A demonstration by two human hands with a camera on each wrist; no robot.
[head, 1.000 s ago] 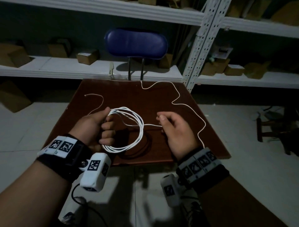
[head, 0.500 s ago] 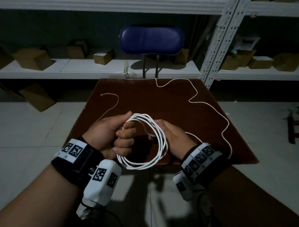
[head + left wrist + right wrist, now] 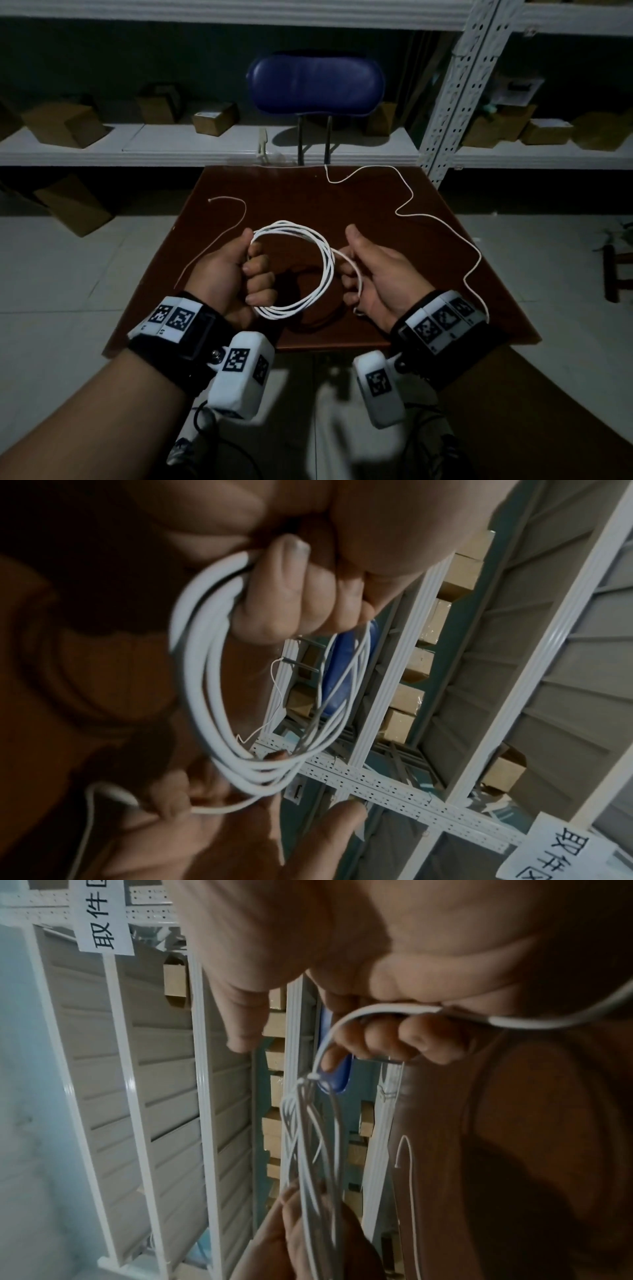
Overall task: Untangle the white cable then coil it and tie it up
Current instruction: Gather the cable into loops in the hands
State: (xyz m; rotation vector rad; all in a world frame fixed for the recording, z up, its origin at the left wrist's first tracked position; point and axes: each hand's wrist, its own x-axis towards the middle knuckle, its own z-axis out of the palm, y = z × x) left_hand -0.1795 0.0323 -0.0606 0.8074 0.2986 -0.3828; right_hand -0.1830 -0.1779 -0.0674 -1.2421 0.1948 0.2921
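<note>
Several loops of the white cable [image 3: 323,260] hang as a coil above the dark red table [image 3: 301,192]. My left hand [image 3: 239,270] grips the coil's left side in a fist; the left wrist view shows its fingers [image 3: 291,596] curled round the bundled strands [image 3: 205,696]. My right hand [image 3: 359,270] holds the strand leaving the coil, fingers curled round it and thumb raised. The right wrist view shows that strand [image 3: 387,1010] passing under the curled fingers [image 3: 394,1039]. The free length [image 3: 442,219] trails over the table's right side to the far edge. A short end [image 3: 233,219] lies far left.
A blue chair [image 3: 315,85] stands just behind the table. White metal shelves [image 3: 171,147] with cardboard boxes [image 3: 215,118] run along the back, with a perforated upright [image 3: 455,89] at the right. Tiled floor [image 3: 68,274] surrounds the table.
My right hand has drawn back from the coil to the right, turning thumb up with the strand in it. The coil hangs rounder and wider. The camera view has shifted slightly.
</note>
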